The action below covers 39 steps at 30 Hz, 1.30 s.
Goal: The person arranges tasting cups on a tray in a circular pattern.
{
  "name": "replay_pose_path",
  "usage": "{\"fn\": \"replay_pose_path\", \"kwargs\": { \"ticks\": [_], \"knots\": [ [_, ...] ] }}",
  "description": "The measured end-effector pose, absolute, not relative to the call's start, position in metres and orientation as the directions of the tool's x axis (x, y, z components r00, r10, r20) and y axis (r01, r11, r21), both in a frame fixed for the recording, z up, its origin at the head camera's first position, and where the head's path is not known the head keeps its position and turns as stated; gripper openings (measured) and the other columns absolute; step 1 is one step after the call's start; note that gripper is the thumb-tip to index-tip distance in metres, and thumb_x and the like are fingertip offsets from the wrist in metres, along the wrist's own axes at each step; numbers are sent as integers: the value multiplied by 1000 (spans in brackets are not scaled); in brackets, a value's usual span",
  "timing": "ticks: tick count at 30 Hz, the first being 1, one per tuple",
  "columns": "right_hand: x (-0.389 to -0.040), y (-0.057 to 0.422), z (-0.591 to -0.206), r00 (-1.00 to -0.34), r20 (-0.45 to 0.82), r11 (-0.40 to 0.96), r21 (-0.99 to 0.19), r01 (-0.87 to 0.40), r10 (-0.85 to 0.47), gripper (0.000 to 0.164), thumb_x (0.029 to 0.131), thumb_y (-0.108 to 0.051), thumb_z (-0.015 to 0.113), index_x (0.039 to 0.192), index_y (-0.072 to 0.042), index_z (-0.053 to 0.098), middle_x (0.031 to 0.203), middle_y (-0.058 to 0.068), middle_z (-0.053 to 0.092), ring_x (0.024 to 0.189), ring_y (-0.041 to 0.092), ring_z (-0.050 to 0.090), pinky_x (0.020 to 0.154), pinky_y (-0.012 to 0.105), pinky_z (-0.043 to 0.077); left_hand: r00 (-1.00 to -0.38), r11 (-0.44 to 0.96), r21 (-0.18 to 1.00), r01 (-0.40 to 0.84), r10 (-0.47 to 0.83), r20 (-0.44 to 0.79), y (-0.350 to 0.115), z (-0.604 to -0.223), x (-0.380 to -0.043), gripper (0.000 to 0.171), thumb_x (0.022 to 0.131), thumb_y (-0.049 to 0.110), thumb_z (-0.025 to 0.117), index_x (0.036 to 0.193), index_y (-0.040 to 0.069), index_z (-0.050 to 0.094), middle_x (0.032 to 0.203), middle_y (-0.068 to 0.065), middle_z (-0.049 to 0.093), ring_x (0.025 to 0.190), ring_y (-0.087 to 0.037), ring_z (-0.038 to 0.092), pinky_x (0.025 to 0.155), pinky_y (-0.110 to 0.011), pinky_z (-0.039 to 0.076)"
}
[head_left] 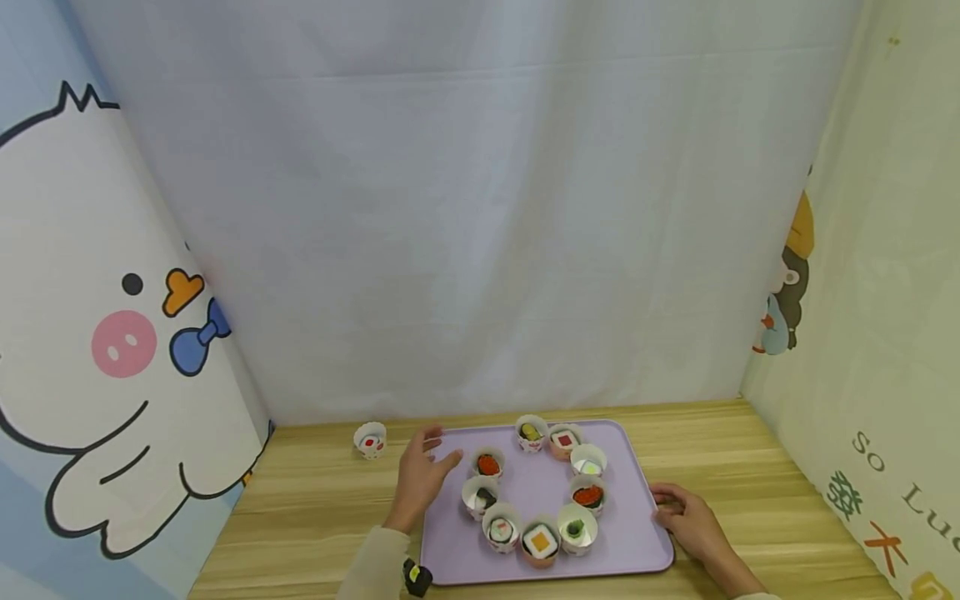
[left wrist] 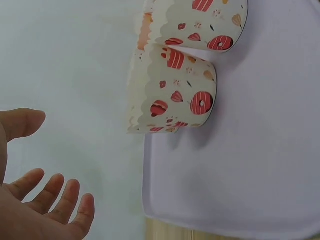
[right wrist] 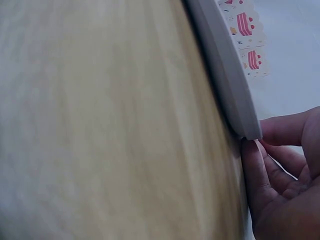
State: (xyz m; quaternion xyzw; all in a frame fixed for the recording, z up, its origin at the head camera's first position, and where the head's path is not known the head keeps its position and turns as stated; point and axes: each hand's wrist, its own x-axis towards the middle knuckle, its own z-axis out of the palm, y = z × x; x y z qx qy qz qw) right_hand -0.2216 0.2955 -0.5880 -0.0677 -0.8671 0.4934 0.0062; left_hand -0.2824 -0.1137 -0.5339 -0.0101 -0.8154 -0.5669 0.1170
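Note:
A lilac tray (head_left: 536, 487) lies on the table with several paper cups of sushi set in a ring on it. Over the tray's left edge, beside a cup of orange roe sushi (head_left: 487, 464), my left hand (head_left: 422, 477) hovers with its fingers apart and holds nothing. The left wrist view shows that hand (left wrist: 42, 205) clear of a patterned paper cup (left wrist: 175, 95). At the tray's right side my right hand (head_left: 690, 523) pinches the rim, thumb above and fingers below, as the right wrist view shows.
One more paper cup (head_left: 370, 440), with red and white contents, stands on the wooden table (head_left: 300, 517) left of the tray. A pale curtain (head_left: 480, 250) hangs behind the table, and printed cloths flank both sides.

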Motion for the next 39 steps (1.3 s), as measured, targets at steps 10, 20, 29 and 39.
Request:
{"fn": "replay_pose_path", "kwargs": {
  "ticks": [10,20,29,39],
  "knots": [
    [-221,296,-589,-991,-58,500,-859,112,123,45,81,6,66,125,7,59,113,22,67,87,12,65,70,21,52,-964,328,931,162,-150,221,-139,-531,-285,53,87,12,74,134,4,50,135,-17,55,127,-37,51,105,-53,43],
    [-222,297,-590,-990,-60,515,-850,116,124,45,80,6,66,125,7,60,112,21,67,87,13,65,70,21,52,-940,324,927,188,-213,265,-165,-530,-292,55,86,8,73,134,1,47,134,-19,52,126,-37,50,104,-55,41],
    [-222,296,-588,-990,-63,511,-851,119,126,45,80,6,65,125,6,60,112,20,67,88,13,65,70,21,52,-911,350,925,148,-316,265,-182,-535,-301,61,83,6,75,136,-2,47,129,-25,53,117,-42,52,97,-49,45],
    [-222,296,-588,-990,-67,499,-858,122,127,44,81,7,66,125,6,60,112,21,67,87,13,65,69,22,52,-887,374,918,129,-370,275,-197,-543,-308,64,81,5,75,138,-1,45,131,-25,49,117,-40,49,89,-41,45]
  ]
}}
